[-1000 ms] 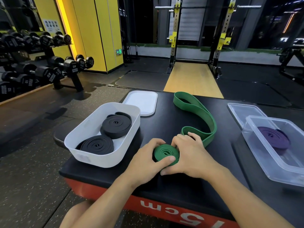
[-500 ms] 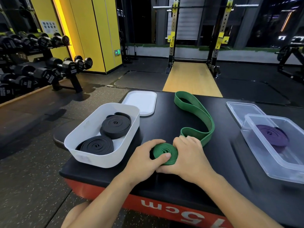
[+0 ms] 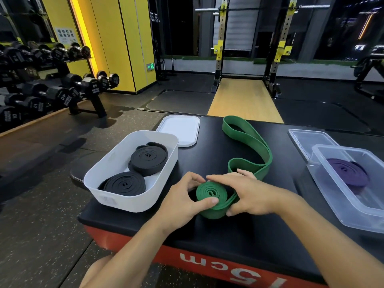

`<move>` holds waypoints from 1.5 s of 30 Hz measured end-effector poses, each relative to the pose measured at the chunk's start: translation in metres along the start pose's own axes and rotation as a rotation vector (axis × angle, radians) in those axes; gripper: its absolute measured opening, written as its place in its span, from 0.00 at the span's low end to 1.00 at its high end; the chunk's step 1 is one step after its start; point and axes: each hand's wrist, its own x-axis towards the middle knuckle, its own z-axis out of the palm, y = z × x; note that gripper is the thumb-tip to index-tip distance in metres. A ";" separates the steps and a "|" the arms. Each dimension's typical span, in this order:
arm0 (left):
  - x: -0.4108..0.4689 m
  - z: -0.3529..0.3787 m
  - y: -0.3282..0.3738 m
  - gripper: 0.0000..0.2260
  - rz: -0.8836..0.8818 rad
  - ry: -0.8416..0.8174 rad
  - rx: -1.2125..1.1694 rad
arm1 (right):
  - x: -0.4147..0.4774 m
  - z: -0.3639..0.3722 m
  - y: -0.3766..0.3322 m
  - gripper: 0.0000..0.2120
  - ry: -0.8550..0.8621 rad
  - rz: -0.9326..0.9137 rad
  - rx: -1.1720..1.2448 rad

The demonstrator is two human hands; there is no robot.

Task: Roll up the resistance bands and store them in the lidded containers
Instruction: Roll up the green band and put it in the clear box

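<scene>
Gym counter (image 3: 207, 146), green band (image 3: 207, 193) half rolled near its front edge.
My left hand (image 3: 182, 202) and right hand (image 3: 253, 196) curl their fingers (image 3: 216, 178) round the rolled part, pinching it. I judge it soft, springy, grippy: hold the outer rim, or it unwinds.

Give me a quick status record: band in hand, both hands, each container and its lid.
green band: partly rolled; the coil sits between both hands, loose tail lies on the black platform
left hand: grips the coil, thumb on top
right hand: grips the coil's right side
white bin: open, two black rolls inside; white lid behind it
clear container: open, purple roll inside; clear lid behind it
</scene>
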 end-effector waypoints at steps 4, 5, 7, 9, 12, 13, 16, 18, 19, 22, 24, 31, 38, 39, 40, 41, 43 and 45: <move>-0.002 0.004 0.001 0.21 -0.001 0.031 0.023 | 0.000 -0.002 -0.007 0.44 0.000 0.002 -0.005; -0.003 0.006 0.002 0.20 0.007 0.032 0.048 | 0.000 -0.002 -0.008 0.42 0.021 0.006 0.007; -0.005 0.009 0.005 0.17 0.027 0.030 0.095 | 0.002 -0.004 -0.010 0.37 0.034 0.021 0.016; -0.004 0.009 0.006 0.15 0.072 0.050 0.124 | 0.003 -0.006 -0.011 0.34 0.035 0.032 -0.019; -0.002 0.007 0.004 0.20 0.105 0.043 0.159 | 0.002 -0.008 -0.010 0.34 0.042 0.034 -0.035; -0.003 0.006 0.003 0.21 0.108 0.036 0.156 | 0.002 -0.008 -0.009 0.33 0.048 0.037 -0.033; -0.004 0.004 0.002 0.18 0.095 0.046 0.087 | 0.000 -0.005 -0.012 0.34 0.106 0.066 -0.065; -0.003 0.004 0.001 0.16 0.078 0.032 0.054 | -0.003 0.003 -0.020 0.37 0.183 0.083 -0.098; -0.003 0.005 0.001 0.17 0.070 0.021 0.050 | -0.005 0.006 -0.023 0.38 0.218 0.095 -0.114; -0.003 0.008 0.003 0.21 0.057 -0.014 0.082 | -0.014 0.018 -0.032 0.39 0.333 0.170 -0.145; -0.002 0.009 0.003 0.18 0.051 -0.037 0.090 | -0.016 0.025 -0.036 0.39 0.424 0.215 -0.187; 0.000 0.005 0.001 0.17 0.122 -0.023 0.061 | -0.016 0.035 -0.013 0.37 0.397 0.127 -0.027; 0.002 0.004 -0.003 0.21 0.114 0.004 0.026 | -0.016 0.017 0.014 0.31 0.223 0.016 0.134; 0.001 0.004 -0.004 0.21 0.097 0.005 -0.006 | -0.016 0.015 0.011 0.36 0.204 0.013 0.143; 0.002 0.004 -0.004 0.20 0.073 0.006 -0.044 | -0.017 0.013 0.008 0.43 0.173 0.016 0.139; 0.002 0.004 -0.004 0.18 0.048 0.007 -0.083 | -0.017 0.010 0.005 0.48 0.141 0.021 0.109; 0.004 0.003 -0.004 0.15 0.024 0.016 -0.143 | -0.016 0.005 0.002 0.50 0.095 0.017 0.025; 0.003 0.003 -0.002 0.13 0.024 0.018 -0.170 | -0.014 0.002 -0.001 0.49 0.072 0.023 -0.026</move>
